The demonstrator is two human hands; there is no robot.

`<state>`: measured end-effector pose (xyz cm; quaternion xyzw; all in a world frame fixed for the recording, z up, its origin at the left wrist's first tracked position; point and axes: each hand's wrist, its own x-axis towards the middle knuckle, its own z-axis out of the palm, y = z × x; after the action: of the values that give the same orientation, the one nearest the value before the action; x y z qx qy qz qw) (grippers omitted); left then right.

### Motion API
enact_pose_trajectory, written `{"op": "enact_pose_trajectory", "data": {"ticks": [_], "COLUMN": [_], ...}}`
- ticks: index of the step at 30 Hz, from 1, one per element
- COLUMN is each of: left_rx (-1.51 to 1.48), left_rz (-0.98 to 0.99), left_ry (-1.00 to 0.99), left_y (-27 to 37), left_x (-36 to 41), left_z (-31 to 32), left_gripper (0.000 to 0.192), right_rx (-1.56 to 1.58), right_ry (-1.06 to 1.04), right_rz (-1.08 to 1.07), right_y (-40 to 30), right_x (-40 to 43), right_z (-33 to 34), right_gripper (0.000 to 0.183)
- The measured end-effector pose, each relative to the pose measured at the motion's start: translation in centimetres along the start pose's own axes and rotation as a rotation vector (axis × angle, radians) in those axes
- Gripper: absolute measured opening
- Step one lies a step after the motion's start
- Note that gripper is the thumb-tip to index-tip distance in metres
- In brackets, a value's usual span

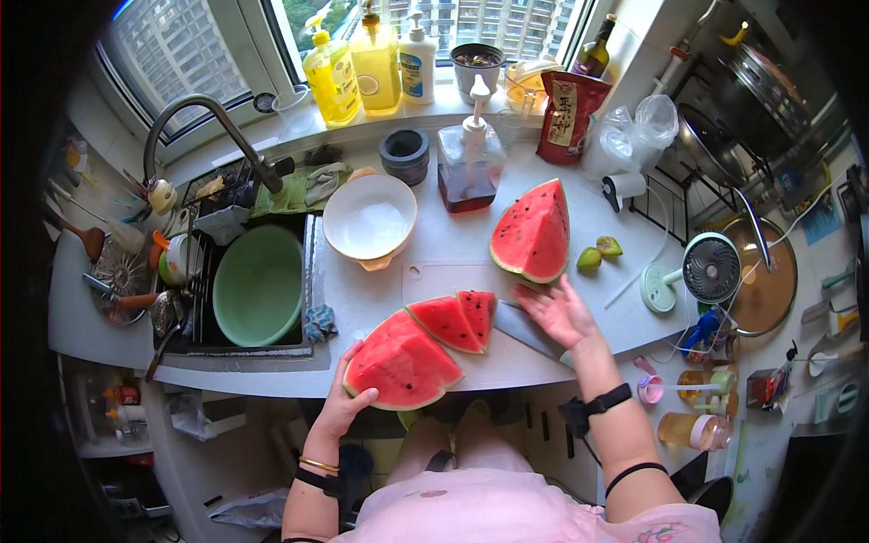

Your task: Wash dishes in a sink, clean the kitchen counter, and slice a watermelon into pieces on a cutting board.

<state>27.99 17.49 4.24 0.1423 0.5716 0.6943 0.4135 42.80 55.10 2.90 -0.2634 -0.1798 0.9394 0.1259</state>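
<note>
My left hand (345,400) grips the left end of a large cut watermelon piece (400,363), thumb on its near side. Two smaller watermelon slices (445,322) rest against that piece's upper right, red flesh and dark seeds showing. Fingers spread and palm partly up, my right hand (560,313) holds nothing. It is just below a standing watermelon wedge (533,231); whether the fingertips touch the rind, I cannot tell. Beside and partly under this hand lies a kitchen knife (526,329), blade to the left. A pale cutting board (434,273) is partly hidden by the fruit.
A white bowl (370,217) and a soap dispenser (470,170) stand behind the board. At left, a green basin (261,292) sits in the sink. Green fruit pieces (589,258), a small fan (709,268) and a cable are at right. The counter's front edge (529,383) is close.
</note>
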Motion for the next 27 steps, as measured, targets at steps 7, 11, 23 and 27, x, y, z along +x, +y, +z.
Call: {"op": "enact_pose_trajectory", "data": {"ticks": [7,11,23,27], "left_rx": [0.001,-0.004,-0.006,-0.010], "left_rz": [-0.014,-0.001,0.013,0.003], "left_ry": [-0.001,-0.004,-0.013,-0.003], "left_y": [0.3,0.2,0.1,0.5], "left_x": [-0.3,-0.3,-0.2,-0.4], "left_z": [0.0,-0.2,-0.1,0.1], "left_gripper": [0.084,0.084,0.084,0.083], "right_rx": [0.423,0.380,-1.046,-1.907], "right_ry": [-0.051,0.068,0.255,0.347], "right_rz": [-0.197,-0.288,-0.299,-0.588], "right_y": [4.3,2.5,-1.4,1.3], "right_x": [4.0,7.3,3.9,-5.6], "right_z": [0.8,0.5,-2.0,-3.9], "right_gripper": [0.051,0.053,0.039,0.044]}}
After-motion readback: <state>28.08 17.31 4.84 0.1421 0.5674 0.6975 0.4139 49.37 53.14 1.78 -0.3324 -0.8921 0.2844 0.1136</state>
